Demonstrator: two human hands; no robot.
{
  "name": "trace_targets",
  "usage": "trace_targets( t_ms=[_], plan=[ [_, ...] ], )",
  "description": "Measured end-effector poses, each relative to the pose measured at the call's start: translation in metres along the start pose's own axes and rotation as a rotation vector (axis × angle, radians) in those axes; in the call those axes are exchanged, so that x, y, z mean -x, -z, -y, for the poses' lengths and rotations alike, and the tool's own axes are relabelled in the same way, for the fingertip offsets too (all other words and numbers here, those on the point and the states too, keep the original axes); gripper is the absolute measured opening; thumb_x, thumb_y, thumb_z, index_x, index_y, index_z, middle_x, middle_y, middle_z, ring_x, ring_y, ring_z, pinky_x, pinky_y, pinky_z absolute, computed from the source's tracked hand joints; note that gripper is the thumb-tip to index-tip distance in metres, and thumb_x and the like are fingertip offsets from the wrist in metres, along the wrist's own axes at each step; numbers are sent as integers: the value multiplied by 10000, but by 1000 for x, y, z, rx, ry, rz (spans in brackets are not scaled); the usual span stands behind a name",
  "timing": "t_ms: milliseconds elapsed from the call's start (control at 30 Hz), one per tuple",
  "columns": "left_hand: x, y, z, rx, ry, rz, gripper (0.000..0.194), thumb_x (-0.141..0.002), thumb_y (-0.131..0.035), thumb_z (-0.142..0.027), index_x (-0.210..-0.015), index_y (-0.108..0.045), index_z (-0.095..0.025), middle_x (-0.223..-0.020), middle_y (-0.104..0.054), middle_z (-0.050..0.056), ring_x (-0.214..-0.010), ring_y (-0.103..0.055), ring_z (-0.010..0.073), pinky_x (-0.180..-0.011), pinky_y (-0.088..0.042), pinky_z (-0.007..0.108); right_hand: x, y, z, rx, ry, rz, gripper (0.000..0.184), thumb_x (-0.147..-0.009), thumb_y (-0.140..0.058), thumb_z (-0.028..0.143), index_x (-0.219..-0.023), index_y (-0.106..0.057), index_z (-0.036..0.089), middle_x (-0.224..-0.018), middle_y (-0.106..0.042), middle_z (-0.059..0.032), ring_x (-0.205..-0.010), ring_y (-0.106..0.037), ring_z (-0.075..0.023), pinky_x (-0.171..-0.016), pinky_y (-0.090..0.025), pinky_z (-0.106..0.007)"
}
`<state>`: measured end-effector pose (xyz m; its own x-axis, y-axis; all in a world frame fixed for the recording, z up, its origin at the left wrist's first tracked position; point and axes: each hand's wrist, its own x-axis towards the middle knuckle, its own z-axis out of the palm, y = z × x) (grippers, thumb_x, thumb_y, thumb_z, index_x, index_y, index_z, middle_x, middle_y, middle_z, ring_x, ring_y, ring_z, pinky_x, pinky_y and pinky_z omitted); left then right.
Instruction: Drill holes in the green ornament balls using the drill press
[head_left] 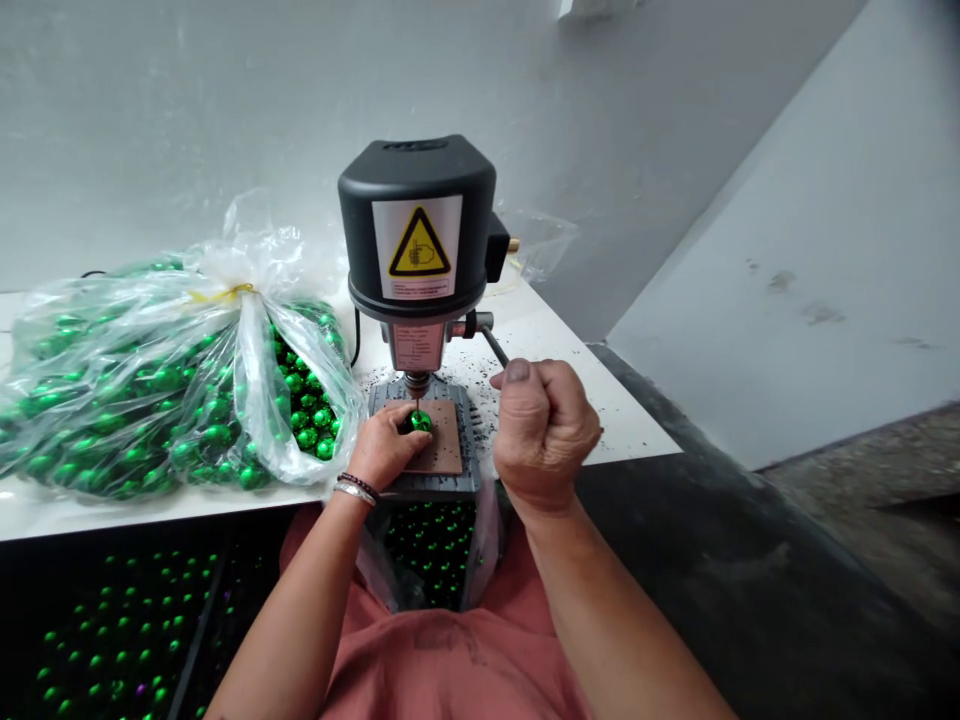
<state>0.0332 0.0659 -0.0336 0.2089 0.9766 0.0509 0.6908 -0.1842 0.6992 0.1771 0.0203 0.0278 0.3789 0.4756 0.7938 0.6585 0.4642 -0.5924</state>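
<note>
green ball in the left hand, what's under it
The green ball is over a brown board on the grey drill base. The spot right beneath is hidden by the ball and left hand.

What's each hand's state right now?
Left hand: holding a shiny green ball beneath the drill bit.
Right hand: closed around the drill press feed lever.

A yellow warning triangle [419, 240] with a hand symbol [429, 254] stood on the near face of the black drill press [416, 170]; fine print [416, 288] beneath and a lower label [418, 347] were illegible.
</note>
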Motion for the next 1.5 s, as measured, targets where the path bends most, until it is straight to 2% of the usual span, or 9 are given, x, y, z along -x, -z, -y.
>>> trace_targets(
  t_ms=[200,300,467,700,800,967,1000,1167,1500],
  plan=[
    [1,1,-1,-29,15,10,281,-687,-590,-291,-944,-652,-196,-935,-664,38,-890,-586,188,-838,-424,306,8,-3,-1,-39,-43,-21,231,-831,-426,249,-626,-490,165,-578,-501,23,-519,-429,-49,-509,-329,-220],
    [1,0,-1,-69,26,1,330,-687,-585,-299,-998,-632,-198,-897,-666,41,-834,-595,189,-786,-438,298,-16,-4,13,-55,-19,-93,295,-836,-424,294,-577,-477,163,-510,-432,35,-485,-385,-44,-480,-291,-219],
    [15,7,-9,-96,23,-28,327,-696,-557,-290,-991,-616,-162,-894,-652,62,-806,-586,182,-729,-430,277,-64,-3,31,-66,-45,-28,383,-836,-416,351,-506,-437,159,-473,-310,44,-469,-306,-36,-493,-255,-221],
    [56,38,-15,-81,-40,411,429,-677,-591,-358,-1074,-596,-196,-901,-656,38,-749,-586,161,-645,-431,248,-66,-5,31,-130,-69,8,387,-844,-381,376,-559,-502,144,-484,-313,53,-469,-342,-28,-497,-270,-218],
    [58,50,-16,-63,17,326,492,-701,-568,-423,-1131,-573,-185,-979,-653,62,-767,-596,168,-663,-457,257,-64,-6,31,-146,-89,-3,384,-836,-391,386,-565,-506,140,-491,-352,51,-467,-357,-26,-494,-285,-214],
    [30,67,9,-308,75,-261,337,-801,-368,-196,-1011,-625,-141,-1041,-634,96,-1001,-562,202,-903,-412,306,-64,-7,30,-176,-109,-21,384,-825,-403,405,-562,-497,141,-512,-387,43,-473,-386,-31,-488,-300,-215],
    [22,68,18,-419,93,-292,333,-775,-372,-151,-985,-628,-110,-1055,-619,130,-1063,-529,225,-943,-383,323,-64,-6,30,-181,-107,-19,380,-825,-403,401,-564,-498,141,-508,-386,44,-469,-385,-31,-484,-301,-216],
    [-5,67,63,-626,149,16,338,-712,-487,-259,-1011,-559,-118,-1052,-579,152,-1008,-551,264,-869,-429,359,-63,-5,32,-182,-84,15,350,-831,-405,367,-587,-508,139,-485,-370,50,-461,-366,-25,-478,-301,-211],
    [-7,63,67,-542,81,28,332,-698,-558,-359,-965,-518,-166,-987,-614,104,-941,-574,234,-790,-436,301,-60,-5,31,-160,-91,-8,346,-836,-388,394,-624,-504,146,-515,-378,44,-485,-381,-33,-517,-324,-215]
  ],
)
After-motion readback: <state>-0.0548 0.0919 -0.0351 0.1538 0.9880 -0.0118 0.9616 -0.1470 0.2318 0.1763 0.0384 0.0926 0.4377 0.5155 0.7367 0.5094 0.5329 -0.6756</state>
